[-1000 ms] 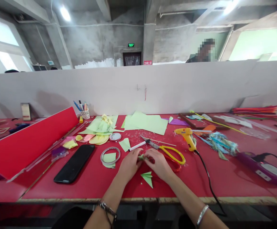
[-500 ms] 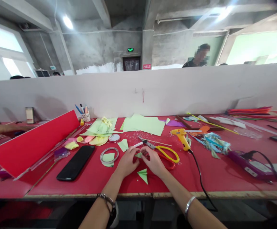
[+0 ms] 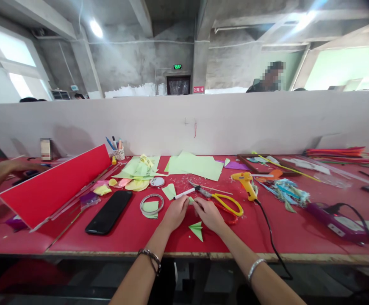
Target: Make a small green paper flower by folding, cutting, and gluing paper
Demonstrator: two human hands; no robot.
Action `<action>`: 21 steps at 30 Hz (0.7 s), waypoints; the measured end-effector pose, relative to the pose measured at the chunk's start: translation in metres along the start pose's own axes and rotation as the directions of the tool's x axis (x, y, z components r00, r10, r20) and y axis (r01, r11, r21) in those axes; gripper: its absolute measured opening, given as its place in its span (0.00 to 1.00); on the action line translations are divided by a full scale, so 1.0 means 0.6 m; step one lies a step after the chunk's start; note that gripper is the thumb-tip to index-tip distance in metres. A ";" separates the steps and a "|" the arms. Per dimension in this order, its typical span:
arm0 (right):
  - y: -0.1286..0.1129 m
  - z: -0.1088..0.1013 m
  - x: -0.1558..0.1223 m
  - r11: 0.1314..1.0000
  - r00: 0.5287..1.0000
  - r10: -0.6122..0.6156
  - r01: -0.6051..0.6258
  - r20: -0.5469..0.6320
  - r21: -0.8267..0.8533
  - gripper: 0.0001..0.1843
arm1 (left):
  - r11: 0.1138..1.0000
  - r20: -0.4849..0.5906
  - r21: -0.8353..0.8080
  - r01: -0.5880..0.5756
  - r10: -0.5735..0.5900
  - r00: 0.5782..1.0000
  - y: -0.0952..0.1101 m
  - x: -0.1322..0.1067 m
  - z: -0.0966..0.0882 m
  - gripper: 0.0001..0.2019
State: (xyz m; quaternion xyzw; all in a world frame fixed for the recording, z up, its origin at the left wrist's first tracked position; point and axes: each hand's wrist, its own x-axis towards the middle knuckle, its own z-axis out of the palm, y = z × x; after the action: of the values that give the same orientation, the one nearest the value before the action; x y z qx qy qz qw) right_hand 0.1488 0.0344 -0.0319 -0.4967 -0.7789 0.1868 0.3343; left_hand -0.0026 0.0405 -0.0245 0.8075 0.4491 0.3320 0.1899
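Note:
My left hand (image 3: 175, 214) and my right hand (image 3: 207, 213) meet over the red table (image 3: 133, 237), both pinching a small folded green paper piece (image 3: 191, 201) between their fingertips. A second folded green paper shape (image 3: 197, 229) lies on the table just below my hands. Yellow-handled scissors (image 3: 227, 203) lie right behind my right hand, and a white pen (image 3: 184, 193) lies behind my left hand.
A black phone (image 3: 109, 212), a tape ring (image 3: 151, 205), green paper sheets (image 3: 197, 164), a yellow glue gun (image 3: 246, 183) with its black cord, a purple device (image 3: 333, 215) and a tilted red board (image 3: 54, 186) lie around. A co-worker's hand (image 3: 3, 169) reaches in at far left. A white partition (image 3: 203, 123) closes the back.
My hands have stayed together on the small green piece, kneading it slightly. The view has shifted a little. A co-worker's hand has come in at the far left.

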 end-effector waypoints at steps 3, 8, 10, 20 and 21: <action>0.000 0.000 0.002 1.000 1.000 0.010 -0.010 0.010 -0.030 0.18 | 0.999 -0.028 -0.051 0.001 -0.003 1.000 -0.003 0.000 0.002 0.13; -0.002 0.001 0.003 0.996 0.999 0.044 -0.044 0.004 -0.074 0.19 | 0.993 -0.037 -0.118 0.015 -0.019 0.999 -0.016 0.004 0.006 0.14; -0.004 0.001 0.003 0.992 0.998 0.066 -0.067 -0.008 -0.107 0.18 | 0.992 -0.037 -0.126 0.013 -0.017 0.999 -0.020 0.006 0.007 0.15; -0.003 0.005 0.007 0.969 0.996 0.093 -0.090 0.004 -0.232 0.15 | 0.995 -0.016 -0.104 0.009 -0.011 1.000 -0.025 0.006 0.012 0.17; -0.002 0.006 0.007 0.967 0.996 0.093 -0.089 0.006 -0.239 0.15 | 0.995 -0.011 -0.103 0.011 -0.012 1.000 -0.026 0.007 0.013 0.17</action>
State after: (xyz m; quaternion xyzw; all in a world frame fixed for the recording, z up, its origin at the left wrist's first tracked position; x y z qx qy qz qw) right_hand 0.1444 0.0380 -0.0322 -0.5668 -0.7748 0.1114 0.2568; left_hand -0.0051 0.0520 -0.0377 0.7920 0.4371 0.3584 0.2306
